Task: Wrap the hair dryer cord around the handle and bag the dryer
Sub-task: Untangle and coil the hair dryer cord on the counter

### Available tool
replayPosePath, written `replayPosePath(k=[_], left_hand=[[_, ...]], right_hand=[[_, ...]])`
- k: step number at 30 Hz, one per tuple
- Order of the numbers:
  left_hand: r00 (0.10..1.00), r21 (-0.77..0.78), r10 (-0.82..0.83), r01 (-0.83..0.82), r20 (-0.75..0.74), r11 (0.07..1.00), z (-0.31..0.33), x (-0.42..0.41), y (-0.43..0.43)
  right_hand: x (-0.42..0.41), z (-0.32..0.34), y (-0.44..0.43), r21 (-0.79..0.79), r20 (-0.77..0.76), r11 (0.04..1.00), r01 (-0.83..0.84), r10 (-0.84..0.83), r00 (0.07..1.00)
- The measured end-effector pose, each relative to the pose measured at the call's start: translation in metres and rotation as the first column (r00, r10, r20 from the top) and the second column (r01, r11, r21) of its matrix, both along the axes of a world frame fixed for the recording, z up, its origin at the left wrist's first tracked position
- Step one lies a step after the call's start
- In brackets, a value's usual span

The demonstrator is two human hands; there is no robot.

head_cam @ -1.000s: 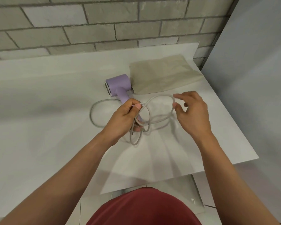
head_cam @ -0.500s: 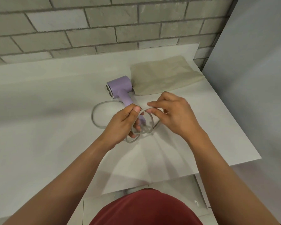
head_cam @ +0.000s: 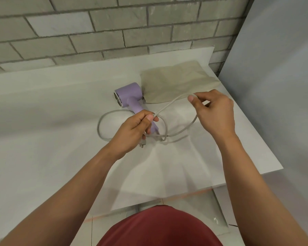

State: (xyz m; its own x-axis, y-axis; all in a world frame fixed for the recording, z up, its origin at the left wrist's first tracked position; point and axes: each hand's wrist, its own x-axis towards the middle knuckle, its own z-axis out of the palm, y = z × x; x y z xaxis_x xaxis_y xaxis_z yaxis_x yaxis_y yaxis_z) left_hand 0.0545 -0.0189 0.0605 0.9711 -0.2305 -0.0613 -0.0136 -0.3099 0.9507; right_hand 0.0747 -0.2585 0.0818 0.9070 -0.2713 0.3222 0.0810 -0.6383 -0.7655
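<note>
Lilac hair dryer [head_cam: 127,96] lies on the white table [head_cam: 43,139], barrel toward the brick wall [head_cam: 96,32], handle [head_cam: 135,107] pointing back at the person. The left hand [head_cam: 132,134] is wrapped round the lower handle, fingers curled, thumb pressing the grey cord [head_cam: 172,102] against it. From that thumb the cord climbs w/ little slack to the right hand [head_cam: 215,112], which is raised above the table and pinches it btwn thumb and forefinger; its other fingers are loosely curled. Past the pinch the cord drops in 1 wide loop under the right hand and runs back to the handle's end, where a smaller loop stands beside the left thumb. Another loop lies flat on the table, left of the handle. Below the left hand pokes out what looks like the plug [head_cam: 142,143]; it's small & partly hidden.

Beige bag [head_cam: 176,80] lies flat at the table's far right corner, its near-left edge just beside the dryer's barrel; can't tell if they touch. The right hand hovers over the bag's near edge. Grey panel [head_cam: 283,86] stands at right; a red shirt [head_cam: 158,228] fills the bottom edge.
</note>
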Motion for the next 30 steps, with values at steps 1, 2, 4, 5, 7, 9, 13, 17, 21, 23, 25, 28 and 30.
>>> replayPosePath(k=[1,2,4,5,7,9,13,17,21,23,25,28,30], left_hand=[[1.0,-0.007,0.02,-0.02,0.007,1.0,0.001,0.001,0.0],[0.999,-0.019,0.031,-0.031,0.009,0.999,0.001,0.001,0.001],[1.0,-0.034,0.023,-0.023,0.005,0.999,0.003,0.002,0.001],[1.0,-0.034,0.009,-0.009,-0.002,0.999,0.004,0.001,0.0],[1.0,-0.017,-0.022,0.022,-0.009,1.0,0.006,-0.001,0.0],[0.999,-0.002,-0.051,0.051,-0.002,0.999,0.008,-0.003,-0.001],[0.999,-0.027,-0.047,0.047,-0.009,0.999,0.01,-0.005,0.002],[0.999,-0.073,-0.017,0.014,-0.036,0.997,0.002,-0.001,0.01],[0.998,-0.058,-0.037,0.035,-0.043,0.998,-0.006,-0.003,0.013],[0.998,0.005,-0.069,0.069,0.001,0.998,-0.006,-0.003,0.011],[0.996,0.043,-0.079,0.077,0.046,0.996,-0.004,-0.001,0.007],[0.998,0.033,-0.029,0.027,0.06,0.999,-0.001,0.001,0.001],[0.998,0.037,-0.016,0.014,0.057,0.999,0.0,0.001,-0.001]], right_hand=[[-0.001,-0.002,-0.002,-0.137,-0.047,0.99,-0.018,0.012,0.999],[-0.003,-0.003,-0.002,-0.248,-0.073,0.967,-0.065,0.048,0.996],[-0.01,-0.005,0.006,-0.362,-0.035,0.908,-0.213,0.215,0.976],[-0.014,-0.005,0.014,-0.409,0.002,0.866,-0.288,0.316,0.949],[-0.018,-0.007,0.03,-0.525,0.044,0.766,-0.372,0.46,0.887],[-0.017,-0.009,0.039,-0.596,0.087,0.719,-0.357,0.499,0.862],[-0.013,-0.013,0.039,-0.555,0.145,0.756,-0.347,0.498,0.855],[-0.009,-0.001,0.032,-0.25,0.296,0.938,-0.239,0.309,0.904],[-0.006,0.022,0.018,-0.068,0.308,0.989,-0.13,0.145,0.94],[-0.007,0.024,0.017,-0.06,0.285,0.991,-0.12,0.132,0.949],[-0.004,0.022,0.013,-0.093,0.21,0.991,-0.091,0.109,0.972],[-0.003,0.017,0.006,-0.35,-0.016,0.934,-0.075,0.074,0.997],[-0.011,0.015,0.012,-0.459,-0.035,0.863,-0.212,0.221,0.975]])
